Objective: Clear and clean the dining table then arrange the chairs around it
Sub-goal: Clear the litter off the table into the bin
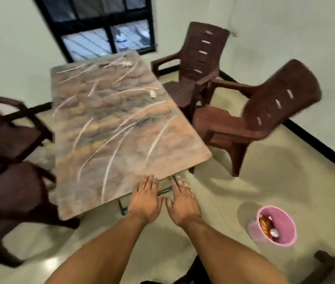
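Light's pretty soft and even in here, looks like it comes from overhead, with a pale glare patch on the shiny floor [54, 263] low on the left. Fuzzy shadows pool under the right-hand chair [265, 119] and beside the pink bin [253, 230]. Everything's smeared with motion blur, worst on the left chairs [8, 130]. The wide lens tilts the window [101, 27] and bends the skirting [316, 144] toward the edges.

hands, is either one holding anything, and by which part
Nothing is held. The left hand and right hand are both open, fingers straight, at the near edge of the table.
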